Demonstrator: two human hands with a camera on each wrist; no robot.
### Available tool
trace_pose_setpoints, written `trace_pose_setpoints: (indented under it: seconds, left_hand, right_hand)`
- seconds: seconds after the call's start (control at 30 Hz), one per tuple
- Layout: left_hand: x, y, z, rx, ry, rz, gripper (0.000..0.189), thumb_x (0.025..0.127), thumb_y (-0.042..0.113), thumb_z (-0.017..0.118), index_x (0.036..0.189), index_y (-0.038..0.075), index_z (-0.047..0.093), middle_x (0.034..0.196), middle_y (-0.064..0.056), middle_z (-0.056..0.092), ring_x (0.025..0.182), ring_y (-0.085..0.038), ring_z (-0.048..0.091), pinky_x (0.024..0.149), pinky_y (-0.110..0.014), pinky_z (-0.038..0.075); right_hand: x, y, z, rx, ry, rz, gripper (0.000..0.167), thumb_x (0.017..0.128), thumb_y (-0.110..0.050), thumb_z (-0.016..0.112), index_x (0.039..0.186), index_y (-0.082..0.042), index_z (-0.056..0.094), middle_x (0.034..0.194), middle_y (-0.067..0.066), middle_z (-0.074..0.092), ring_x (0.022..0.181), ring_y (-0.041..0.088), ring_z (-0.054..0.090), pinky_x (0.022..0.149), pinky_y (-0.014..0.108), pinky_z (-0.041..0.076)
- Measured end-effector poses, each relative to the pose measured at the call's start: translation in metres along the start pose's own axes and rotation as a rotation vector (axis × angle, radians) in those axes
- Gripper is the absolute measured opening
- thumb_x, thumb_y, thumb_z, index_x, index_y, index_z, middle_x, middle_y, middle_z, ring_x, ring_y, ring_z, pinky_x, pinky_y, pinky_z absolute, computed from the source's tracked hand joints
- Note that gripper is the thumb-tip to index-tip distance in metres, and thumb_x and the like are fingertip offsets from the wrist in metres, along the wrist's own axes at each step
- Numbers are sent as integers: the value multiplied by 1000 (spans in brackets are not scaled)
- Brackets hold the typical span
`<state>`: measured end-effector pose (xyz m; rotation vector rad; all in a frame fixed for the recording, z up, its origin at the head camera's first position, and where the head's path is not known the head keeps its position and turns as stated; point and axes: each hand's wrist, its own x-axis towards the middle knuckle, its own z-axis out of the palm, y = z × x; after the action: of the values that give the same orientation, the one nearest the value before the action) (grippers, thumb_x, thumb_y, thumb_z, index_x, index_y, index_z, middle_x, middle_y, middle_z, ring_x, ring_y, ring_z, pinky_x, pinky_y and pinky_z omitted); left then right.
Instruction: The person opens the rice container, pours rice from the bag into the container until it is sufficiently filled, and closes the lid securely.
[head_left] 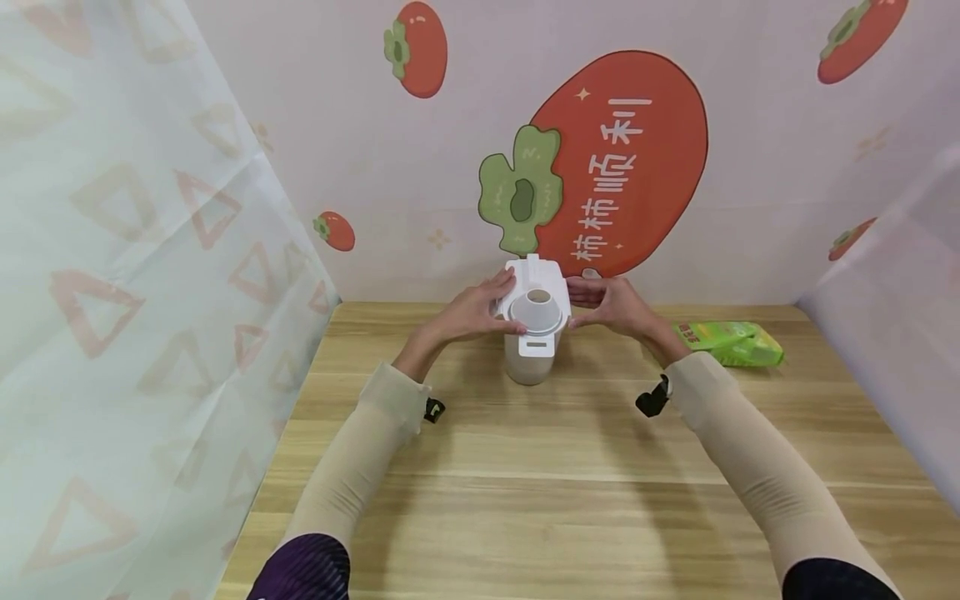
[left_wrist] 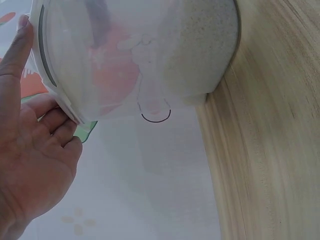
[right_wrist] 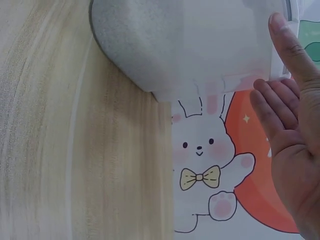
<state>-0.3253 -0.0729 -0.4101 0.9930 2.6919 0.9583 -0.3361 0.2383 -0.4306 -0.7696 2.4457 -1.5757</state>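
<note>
A translucent white storage container (head_left: 528,368) stands upright at the back of the table, topped by a white lid (head_left: 536,344) with a round raised spout. Pale grain fills its lower part, as the left wrist view shows through the wall (left_wrist: 202,45). My left hand (head_left: 474,312) grips the lid's left edge, thumb toward the front and fingers curled at the rear. On the opposite side my right hand (head_left: 617,307) holds the lid's right edge between thumb and fingers. In the right wrist view its fingertips (right_wrist: 260,85) are right at the rim.
A green packet (head_left: 738,343) lies on the wooden table (head_left: 517,500) at the right, behind my right forearm. Close behind the container rises a backdrop (head_left: 360,150) printed with persimmons and a rabbit. Side sheets (head_left: 150,333) flank the table.
</note>
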Motion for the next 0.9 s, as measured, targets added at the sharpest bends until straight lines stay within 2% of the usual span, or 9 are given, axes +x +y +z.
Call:
trace_pose_setpoints:
  seconds: [0.37, 0.67, 0.9]
  left_hand:
    - [-1, -2, 1, 0, 2, 11, 107, 88, 43, 87, 165, 3, 25, 176, -9, 15, 163, -25, 15, 131, -40, 21]
    - [-1, -1, 1, -25, -6, 17, 108, 88, 43, 87, 165, 2, 24, 176, -10, 15, 164, -23, 13, 132, -37, 18]
    - [-1, -1, 0, -1, -9, 21, 108, 88, 44, 86, 165, 3, 24, 176, -9, 16, 163, -23, 13, 132, -38, 20]
  right_hand:
    - [0, 9, 7, 136, 53, 43, 75, 82, 7, 86, 149, 11, 52, 147, 31, 58, 128, 32, 67, 96, 30, 59]
    - [-1, 11, 12, 168, 67, 32, 73, 83, 10, 83, 148, 14, 50, 147, 33, 57, 130, 31, 66, 97, 28, 59]
    - [-1, 15, 14, 168, 72, 12, 74, 83, 8, 83, 149, 13, 49, 148, 33, 56, 130, 28, 66, 96, 28, 58]
